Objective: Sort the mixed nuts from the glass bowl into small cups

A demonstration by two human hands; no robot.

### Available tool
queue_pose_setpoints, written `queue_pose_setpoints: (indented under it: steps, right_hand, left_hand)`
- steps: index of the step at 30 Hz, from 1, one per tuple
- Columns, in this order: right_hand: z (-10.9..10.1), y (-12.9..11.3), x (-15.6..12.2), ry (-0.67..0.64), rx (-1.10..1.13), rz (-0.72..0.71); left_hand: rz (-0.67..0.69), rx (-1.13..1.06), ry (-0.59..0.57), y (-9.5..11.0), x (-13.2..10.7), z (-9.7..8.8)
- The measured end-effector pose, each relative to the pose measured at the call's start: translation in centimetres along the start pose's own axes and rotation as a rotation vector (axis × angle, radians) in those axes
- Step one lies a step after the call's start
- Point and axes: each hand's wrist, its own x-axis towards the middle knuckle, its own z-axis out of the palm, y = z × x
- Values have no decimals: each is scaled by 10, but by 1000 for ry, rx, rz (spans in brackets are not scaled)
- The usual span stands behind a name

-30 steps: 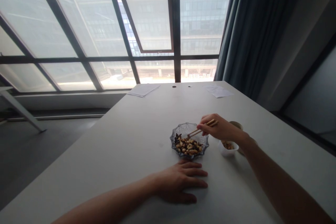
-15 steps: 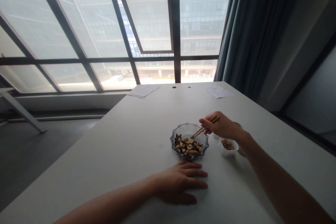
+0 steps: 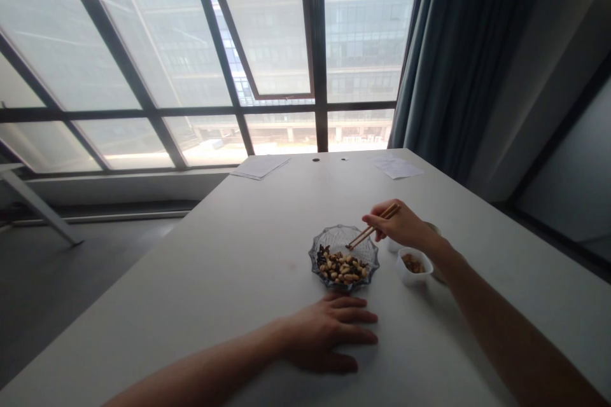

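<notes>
A scalloped glass bowl [image 3: 319,247] of mixed nuts and dark seeds sits on the white table [image 3: 229,267]. My right hand [image 3: 403,227] is closed on a pair of wooden chopsticks [image 3: 373,229], whose tips hang over the bowl's far side. Whether the tips hold a nut I cannot tell. My left hand [image 3: 329,331] lies flat on the table just in front of the bowl, fingers stretched out, holding nothing. A small white cup [image 3: 413,267] with a few brown pieces stands right of the bowl, below my right wrist.
Another small cup [image 3: 393,245] and a dark-rimmed dish [image 3: 434,229] are partly hidden behind my right hand. Papers [image 3: 260,166] [image 3: 398,168] lie at the table's far edge by the window. A dark curtain [image 3: 458,57] hangs at the right.
My right hand has risen slightly and drawn back to the right with the chopsticks, the tips lifting from the nuts to the bowl's far side. The left hand has stayed put.
</notes>
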Motion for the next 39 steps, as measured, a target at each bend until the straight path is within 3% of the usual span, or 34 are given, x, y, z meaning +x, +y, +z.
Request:
queue_pose_setpoints:
  steps: [11, 20, 29, 39]
  right_hand:
    - [3, 7, 4, 50, 154, 85]
    - [1, -4, -4, -16, -39, -28]
    - [-2, 13, 4, 43, 94, 42]
    - [-5, -10, -7, -19, -122, -55]
  left_hand:
    - [4, -5, 4, -2, -1, 2]
    - [-9, 7, -6, 0, -1, 2]
    - [-8, 27, -3, 0, -1, 0]
    - [-7, 36, -13, 0, 0, 0]
